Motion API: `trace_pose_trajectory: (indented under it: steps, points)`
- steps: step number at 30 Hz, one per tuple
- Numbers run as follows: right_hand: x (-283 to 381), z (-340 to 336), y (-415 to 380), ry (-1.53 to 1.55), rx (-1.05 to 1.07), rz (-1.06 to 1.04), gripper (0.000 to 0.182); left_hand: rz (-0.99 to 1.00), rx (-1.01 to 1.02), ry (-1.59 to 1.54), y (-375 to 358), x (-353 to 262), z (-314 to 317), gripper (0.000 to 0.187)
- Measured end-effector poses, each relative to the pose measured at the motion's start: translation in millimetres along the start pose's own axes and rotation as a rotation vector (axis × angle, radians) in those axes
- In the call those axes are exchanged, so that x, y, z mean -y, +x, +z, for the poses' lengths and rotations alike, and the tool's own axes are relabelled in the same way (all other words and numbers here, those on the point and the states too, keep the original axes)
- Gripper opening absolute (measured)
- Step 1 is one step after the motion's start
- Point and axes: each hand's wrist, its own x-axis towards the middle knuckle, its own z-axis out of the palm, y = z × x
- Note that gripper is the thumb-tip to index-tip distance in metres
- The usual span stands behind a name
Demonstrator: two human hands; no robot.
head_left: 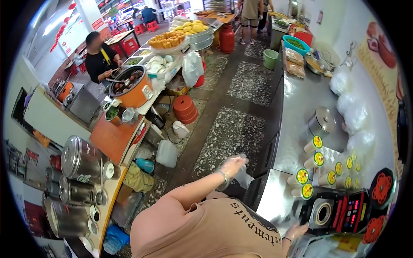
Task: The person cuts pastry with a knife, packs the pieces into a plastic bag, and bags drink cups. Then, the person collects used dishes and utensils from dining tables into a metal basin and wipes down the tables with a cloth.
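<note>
One hand, the left hand (235, 167), is hovering over the aisle beside the steel counter (297, 101), its fingers bending partly inward. Some clear plastic (245, 177) is hanging at its fingertips, though I cannot tell whether they are gripping it. The right hand (296, 231) is resting low at the near side of the sealing machine (322, 213), one finger pointing forward; how far it is opening, or whether it is holding anything, I cannot tell.

Beyond the machine, four yellow-topped cups (302, 176) are standing in a slanting line, with about seven more crowding to their right, some overlapping. These are blocking the way from the right hand to one lidded pot (322, 121). Two red wheels (381, 188) are sitting at the machine's far right side, and three bundles of clear bags (352, 112) are lining the wall.

Across the aisle, one stack of red stools (185, 109) and one white jug (167, 153) are taking up floor space. Three big steel pots (76, 192) are standing on the left table (112, 205). Farther off, one person in black (97, 64) is leaning toward one orange cooker (133, 99).
</note>
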Motion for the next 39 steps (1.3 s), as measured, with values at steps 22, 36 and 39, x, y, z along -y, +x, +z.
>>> trace_pose_trajectory:
  steps: [22,36,39]
  points:
    - [359.9,-67.7,-18.2,1.351,1.082,-0.193,0.010,0.431,0.263,0.225,-49.2,-58.0,-27.0,0.016]
    - [377.2,-90.9,8.0,1.490,0.726,-0.062,0.005,0.188,0.297,-0.454,-7.3,-68.8,-59.4,0.044]
    - [368.5,-94.2,-2.8,1.457,0.661,-0.135,0.005,0.154,0.441,-0.359,-30.7,-76.9,-28.3,0.050]
